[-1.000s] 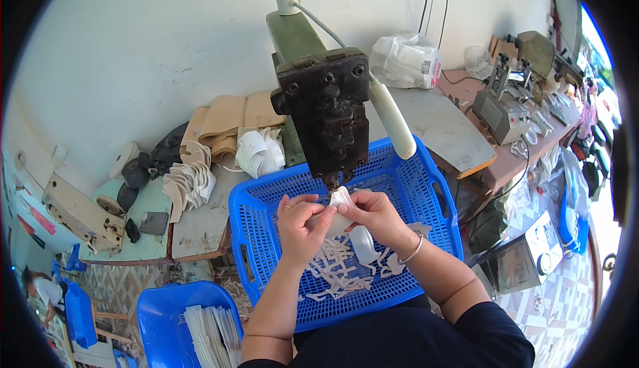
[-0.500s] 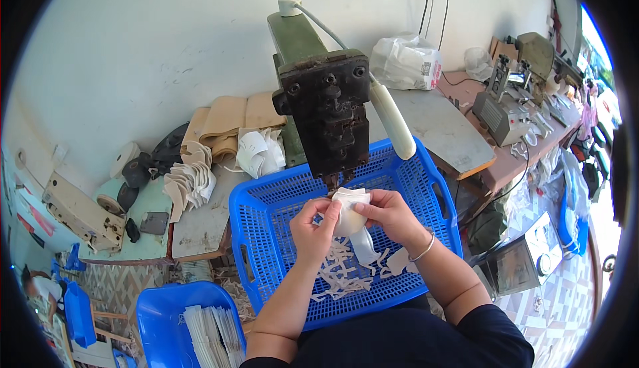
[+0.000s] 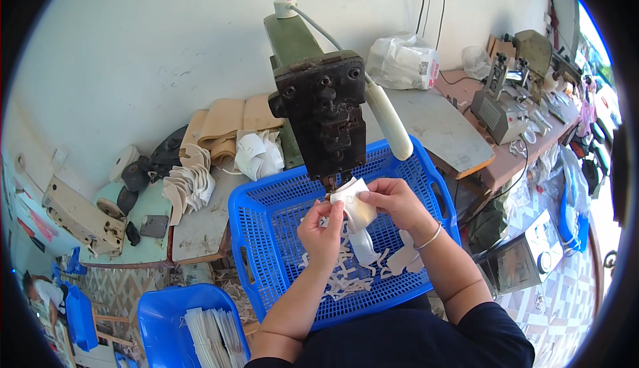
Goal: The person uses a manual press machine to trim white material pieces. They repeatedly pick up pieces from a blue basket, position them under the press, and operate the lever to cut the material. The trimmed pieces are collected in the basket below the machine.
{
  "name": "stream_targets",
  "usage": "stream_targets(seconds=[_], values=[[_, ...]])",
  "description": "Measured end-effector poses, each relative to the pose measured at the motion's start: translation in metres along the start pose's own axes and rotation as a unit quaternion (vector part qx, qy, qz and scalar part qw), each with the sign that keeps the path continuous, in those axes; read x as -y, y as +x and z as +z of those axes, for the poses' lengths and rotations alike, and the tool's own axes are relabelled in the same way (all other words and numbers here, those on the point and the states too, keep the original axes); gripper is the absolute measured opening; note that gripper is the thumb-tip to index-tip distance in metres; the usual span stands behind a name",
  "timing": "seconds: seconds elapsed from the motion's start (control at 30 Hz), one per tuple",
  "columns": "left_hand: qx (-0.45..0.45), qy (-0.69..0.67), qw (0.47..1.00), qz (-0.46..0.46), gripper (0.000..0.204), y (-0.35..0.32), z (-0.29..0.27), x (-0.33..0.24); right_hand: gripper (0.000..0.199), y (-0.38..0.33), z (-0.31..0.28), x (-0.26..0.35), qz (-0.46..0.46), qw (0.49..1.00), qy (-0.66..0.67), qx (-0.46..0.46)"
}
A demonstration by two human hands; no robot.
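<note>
A small layered white piece [image 3: 356,209], fabric or leather by its look, is pinched between my two hands. My left hand [image 3: 321,229] closes on its left edge with thumb and fingers. On the upper right side, my right hand [image 3: 399,207] grips it, thumb on top. Its upper edge sits right at the tip of a dark metal machine head [image 3: 323,118] on a green arm [image 3: 298,38]; whether they touch I cannot tell. Below lies a blue slatted basket [image 3: 247,245], holding thin white offcut strips [image 3: 346,278] and larger white pieces [image 3: 403,256].
Stacked cream pieces [image 3: 188,185] and tan sheets [image 3: 229,123] rest on the bench at left. A white handle [image 3: 389,125] hangs beside the machine head. A blue tub [image 3: 156,318] with white strips stands lower left. Another machine [image 3: 499,118] occupies the right bench. Someone [image 3: 50,295] bends at far left.
The white piece has turned and tilted in my hands, its upper edge now slanting up to the right. My right hand has shifted slightly up, and the left slightly right.
</note>
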State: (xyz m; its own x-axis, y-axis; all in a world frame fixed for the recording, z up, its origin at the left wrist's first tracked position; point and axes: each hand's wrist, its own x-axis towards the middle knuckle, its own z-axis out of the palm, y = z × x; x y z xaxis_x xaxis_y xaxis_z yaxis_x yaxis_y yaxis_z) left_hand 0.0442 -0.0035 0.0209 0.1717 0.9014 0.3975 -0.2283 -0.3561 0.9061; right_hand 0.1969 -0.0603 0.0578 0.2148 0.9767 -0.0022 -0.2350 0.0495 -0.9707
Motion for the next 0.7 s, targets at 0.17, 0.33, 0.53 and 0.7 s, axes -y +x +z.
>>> stream_targets(seconds=[0.17,0.33,0.53,0.7], values=[[-0.034,-0.049,0.998,-0.034,0.013,-0.003,-0.004,0.001,0.021,0.000,0.010,0.001,-0.020,0.999,-0.037,0.000],[-0.049,-0.071,0.995,-0.052,0.013,-0.005,-0.015,0.002,0.021,-0.002,0.022,0.000,-0.030,0.998,-0.063,0.001],[-0.068,-0.091,0.992,-0.063,0.013,-0.007,-0.021,-0.003,0.021,-0.004,0.034,-0.001,-0.034,0.996,-0.082,0.001],[-0.028,-0.134,0.989,-0.058,0.016,-0.020,-0.032,0.012,0.023,-0.001,0.041,-0.007,-0.038,0.994,-0.100,0.022]])
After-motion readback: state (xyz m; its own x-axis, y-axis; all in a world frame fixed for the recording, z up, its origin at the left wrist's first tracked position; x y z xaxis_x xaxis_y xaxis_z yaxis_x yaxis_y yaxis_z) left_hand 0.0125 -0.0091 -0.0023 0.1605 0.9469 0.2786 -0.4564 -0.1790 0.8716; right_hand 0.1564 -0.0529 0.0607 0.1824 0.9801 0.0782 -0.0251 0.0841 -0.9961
